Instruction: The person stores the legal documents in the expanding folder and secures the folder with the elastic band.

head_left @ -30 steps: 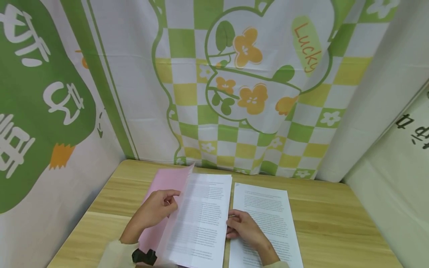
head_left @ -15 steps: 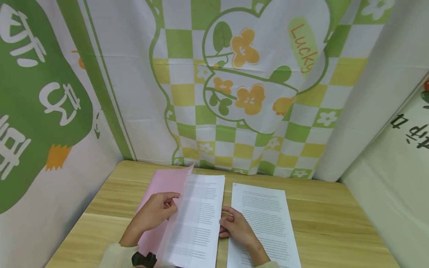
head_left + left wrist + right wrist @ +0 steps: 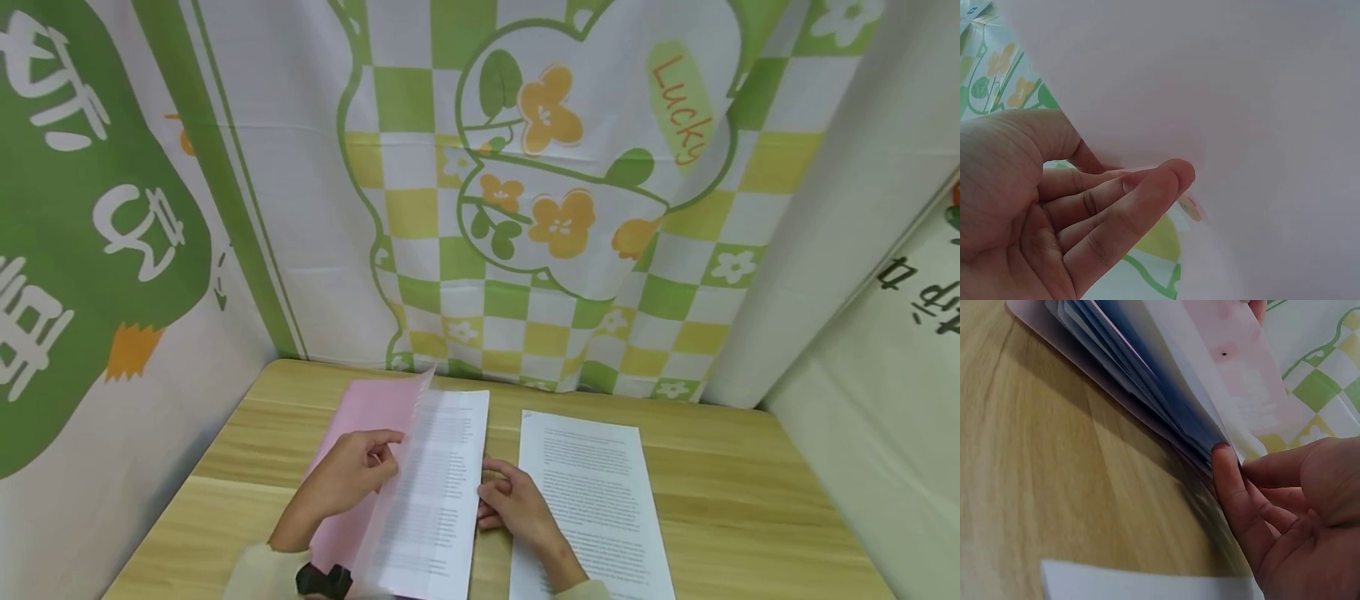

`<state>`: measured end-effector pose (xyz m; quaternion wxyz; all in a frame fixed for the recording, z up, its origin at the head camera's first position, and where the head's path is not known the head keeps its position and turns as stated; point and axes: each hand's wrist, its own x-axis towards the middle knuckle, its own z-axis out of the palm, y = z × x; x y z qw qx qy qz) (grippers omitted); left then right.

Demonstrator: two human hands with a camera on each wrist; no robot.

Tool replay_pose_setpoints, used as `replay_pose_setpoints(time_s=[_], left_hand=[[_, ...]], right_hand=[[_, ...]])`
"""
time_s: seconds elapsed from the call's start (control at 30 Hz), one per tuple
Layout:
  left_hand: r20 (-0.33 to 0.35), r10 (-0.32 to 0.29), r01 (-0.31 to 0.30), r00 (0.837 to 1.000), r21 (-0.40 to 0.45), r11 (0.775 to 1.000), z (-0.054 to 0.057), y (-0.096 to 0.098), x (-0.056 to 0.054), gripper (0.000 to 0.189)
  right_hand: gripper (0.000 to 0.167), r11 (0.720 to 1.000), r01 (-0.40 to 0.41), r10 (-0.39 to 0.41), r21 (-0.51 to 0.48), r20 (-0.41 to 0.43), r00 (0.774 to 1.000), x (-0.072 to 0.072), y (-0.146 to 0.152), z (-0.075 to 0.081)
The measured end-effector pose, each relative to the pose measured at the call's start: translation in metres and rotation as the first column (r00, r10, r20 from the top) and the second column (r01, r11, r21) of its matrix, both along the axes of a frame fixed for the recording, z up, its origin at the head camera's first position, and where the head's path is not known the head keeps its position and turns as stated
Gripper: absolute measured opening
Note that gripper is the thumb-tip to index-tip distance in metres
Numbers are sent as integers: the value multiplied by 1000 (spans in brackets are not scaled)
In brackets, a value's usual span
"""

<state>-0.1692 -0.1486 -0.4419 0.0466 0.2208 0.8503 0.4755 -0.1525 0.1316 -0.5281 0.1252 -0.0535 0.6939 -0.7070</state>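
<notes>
A pink folder (image 3: pixel 375 400) lies on the table, its translucent flap (image 3: pixel 401 492) raised at a slant. My left hand (image 3: pixel 352 471) pinches the flap's edge; in the left wrist view the pale flap (image 3: pixel 1229 94) passes between thumb and fingers. Printed paper (image 3: pixel 461 458) lies over the folder, its left part showing through the flap. With thumb and fingers my right hand (image 3: pixel 517 504) pinches the paper's right edge. In the right wrist view several layered sleeves (image 3: pixel 1129 375) show beneath the paper, inside the folder.
A second printed paper (image 3: pixel 592 492) lies flat on the wooden table (image 3: pixel 735 500) at the right, partly under my right wrist. A patterned curtain (image 3: pixel 540 333) hangs along the table's back edge. White cloth walls stand at both sides.
The printed paper has slid left, further under the translucent flap, and my right hand has moved left with it. My left hand keeps its place on the flap.
</notes>
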Motion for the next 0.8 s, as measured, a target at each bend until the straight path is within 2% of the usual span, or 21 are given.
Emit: replay_pose_setpoints(time_s=[0.33, 0.6, 0.8], left_hand=[[2, 4, -4, 1000, 5, 1000, 0, 0, 0, 43], [-8, -2, 3, 1000, 9, 1000, 0, 0, 0, 43], [-12, -6, 6, 1000, 11, 1000, -1, 0, -1, 43]], right_hand=[[50, 1000, 6, -6, -3, -12, 1000, -3, -16, 6], [48, 999, -17, 17, -40, -8, 1000, -8, -24, 0], [50, 999, 1, -1, -52, 11, 1000, -10, -30, -1]])
